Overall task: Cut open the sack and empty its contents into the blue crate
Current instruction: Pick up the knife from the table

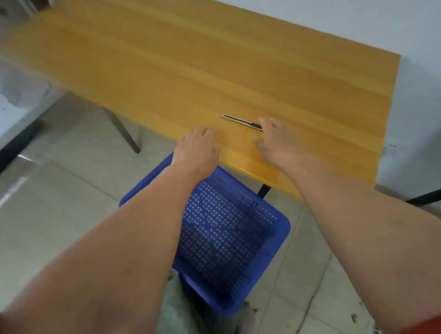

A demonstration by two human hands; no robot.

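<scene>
The knife (242,122) lay slantwise on the table (155,67), handle end touching the right hand (277,142), which was nearer and unclenched; the left hand (198,147) rested flat, holding nothing.

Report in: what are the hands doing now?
Both hands open: left hand on yellow wooden table, right hand at slim utility knife. Blue perforated plastic crate empty. No sack visible.

A long yellow-orange wooden worktop (207,63) runs diagonally through the room, its far edge against a plain pale wall (333,7). Dark metal legs (125,131) slant beneath it. The floor (60,204) is pale glossy tile with visible joints, catching soft reflections. A blurred white unit on a dark base (6,108) stands at the left.
</scene>
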